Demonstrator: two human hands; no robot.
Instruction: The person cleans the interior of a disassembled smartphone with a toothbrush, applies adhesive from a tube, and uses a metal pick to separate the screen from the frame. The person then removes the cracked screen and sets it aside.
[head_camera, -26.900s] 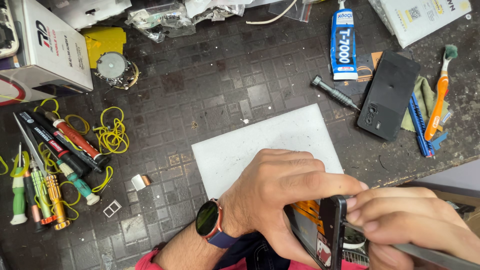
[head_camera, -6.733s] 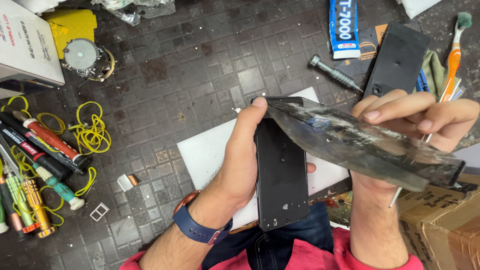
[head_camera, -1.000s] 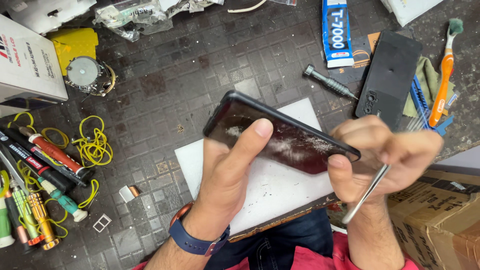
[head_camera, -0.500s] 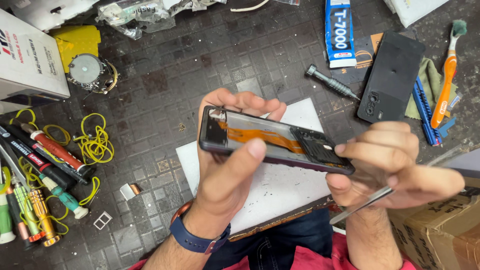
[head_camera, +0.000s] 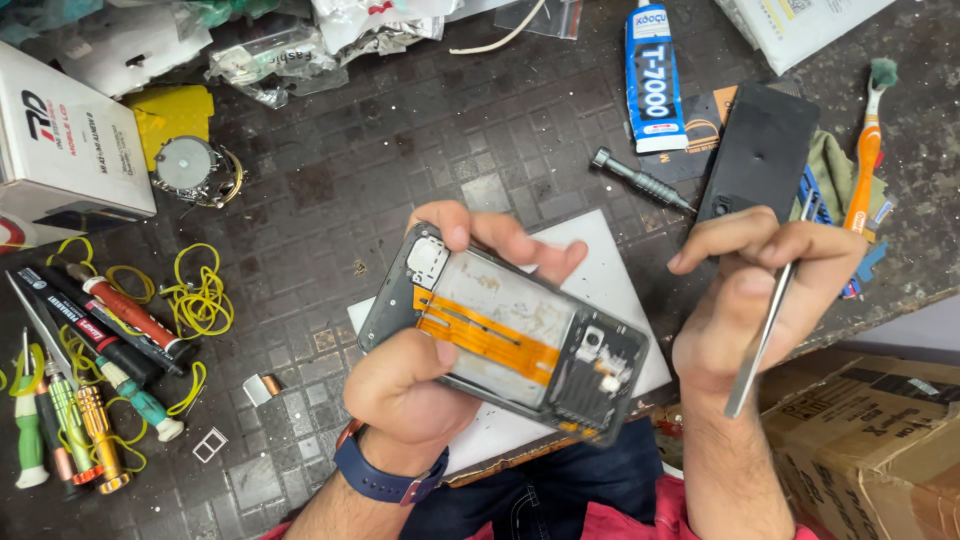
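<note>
At the far left of the frame I see screwdrivers (head_camera: 90, 400) and yellow rubber bands (head_camera: 200, 300) on the dark bench (head_camera: 330, 150). In the centre my left hand (head_camera: 420, 385) is clamped around an opened phone (head_camera: 505, 335), its orange ribbon facing up, above a white sheet (head_camera: 610, 290). To the right, my right hand (head_camera: 765, 295) pinches thin metal tweezers (head_camera: 760, 340), apart from the phone. A black back cover (head_camera: 760, 150) lies at upper right.

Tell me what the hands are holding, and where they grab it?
The left hand grips an opened phone around its middle, thumb on the orange strip. The right hand pinches a thin metal tool near its upper end.
</note>
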